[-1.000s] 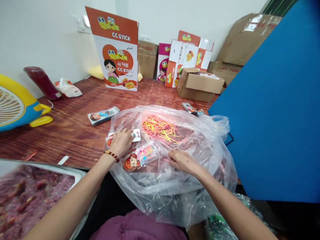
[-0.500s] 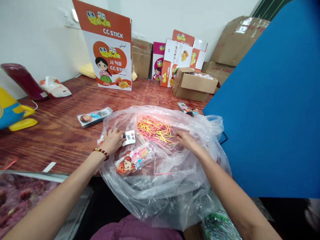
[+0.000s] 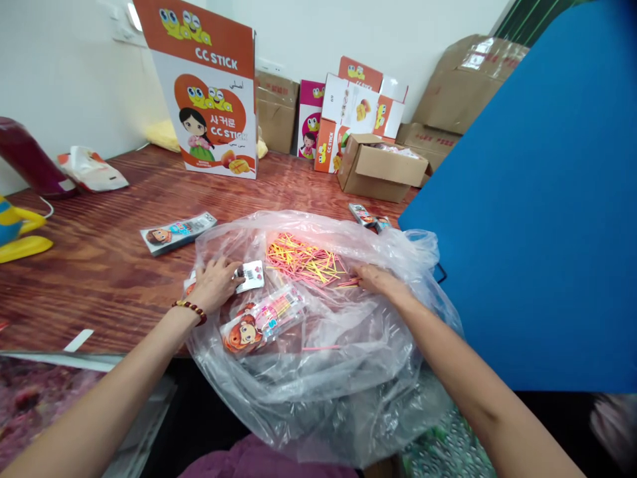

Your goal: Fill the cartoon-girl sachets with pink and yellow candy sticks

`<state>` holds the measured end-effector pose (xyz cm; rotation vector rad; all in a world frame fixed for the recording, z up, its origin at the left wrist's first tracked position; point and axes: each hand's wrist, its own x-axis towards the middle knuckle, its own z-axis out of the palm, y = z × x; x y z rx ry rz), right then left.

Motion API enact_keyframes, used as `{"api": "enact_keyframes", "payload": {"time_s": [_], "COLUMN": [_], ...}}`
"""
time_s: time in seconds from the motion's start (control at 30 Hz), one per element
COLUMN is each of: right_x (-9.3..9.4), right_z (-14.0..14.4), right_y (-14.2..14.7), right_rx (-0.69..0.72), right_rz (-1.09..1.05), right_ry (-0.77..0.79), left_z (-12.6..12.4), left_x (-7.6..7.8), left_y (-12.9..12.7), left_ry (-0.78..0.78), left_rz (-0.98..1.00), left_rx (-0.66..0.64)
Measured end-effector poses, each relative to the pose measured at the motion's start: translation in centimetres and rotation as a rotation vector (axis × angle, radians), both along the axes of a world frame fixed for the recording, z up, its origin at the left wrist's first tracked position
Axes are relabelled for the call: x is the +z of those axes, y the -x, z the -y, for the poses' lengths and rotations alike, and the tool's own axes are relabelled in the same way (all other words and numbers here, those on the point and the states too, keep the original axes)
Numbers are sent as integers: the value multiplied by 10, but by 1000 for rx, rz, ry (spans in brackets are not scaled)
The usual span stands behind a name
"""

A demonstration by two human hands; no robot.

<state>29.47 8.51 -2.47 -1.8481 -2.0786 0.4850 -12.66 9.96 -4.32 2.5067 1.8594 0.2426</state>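
A big clear plastic bag (image 3: 348, 372) lies spread over the table edge. On it is a pile of thin pink and yellow sticks (image 3: 301, 259). My left hand (image 3: 215, 284), with a beaded bracelet, rests over a white packet (image 3: 253, 275), fingers bent onto it; most of the packet is hidden beneath. In front lies a printed packet (image 3: 263, 320) with a cartoon girl, sticks showing through its clear part. Right of the pile, my right hand (image 3: 379, 279) is closed around a few pink and yellow sticks (image 3: 348, 283), whose ends poke out to the left.
A stack of flat packets (image 3: 178, 232) lies beyond my left hand, and more packets (image 3: 362, 214) behind the bag. A tall CC Stick box (image 3: 213, 99) and an open carton (image 3: 381, 169) stand at the back. A large blue panel (image 3: 537, 232) blocks the right side.
My right hand now has a few sticks in its fingers, slightly apart from the pile. My left hand stays on the white packet. The view has shifted a little.
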Motion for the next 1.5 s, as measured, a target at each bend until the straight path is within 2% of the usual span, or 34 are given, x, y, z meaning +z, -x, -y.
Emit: {"api": "enact_keyframes", "payload": {"time_s": [0.13,0.23,0.37,0.5,0.7,0.8,0.93,1.03,1.1,1.17,1.27,1.3,1.33,1.4,1.43,1.5], "right_x": [5,10,13,14,18,25,32,31,30,29,32,34,35,34,32,25], "right_z": [0,2,1,-6,-12,4,54,91,105,106,84,72,59,33,22,2], "right_y": [5,10,26,47,62,62,74,92,101,105,95,89,82,69,64,58], "right_rx": [47,85,157,177,196,262,594,720,755,758,683,626,523,298,264,294], "right_rz": [241,322,351,346,323,242,77,166,242,240,109,83,102,263,349,457], "right_ry": [116,159,122,43,27,-2,168,160,126,164,260,244,165,3,-17,-24], "left_z": [1,1,-2,-8,-8,-6,-10,-20,-27,-32,-36,-36,-36,-36,-36,-35], "left_x": [6,3,-8,-15,-8,-1,4,3,3,3,3,3,3,3,3,4], "left_y": [-2,-2,1,4,4,3,2,3,5,7,9,9,10,10,10,10], "left_ry": [27,-3,-97,-128,-90,-57,4,49,85,117,123,116,107,84,74,58], "left_rz": [-14,-22,-5,9,42,87,168,220,240,239,232,235,240,248,253,267], "left_rx": [3,5,-14,-31,-55,-58,-34,-26,-32,-38,-40,-40,-42,-52,-59,-73]}}
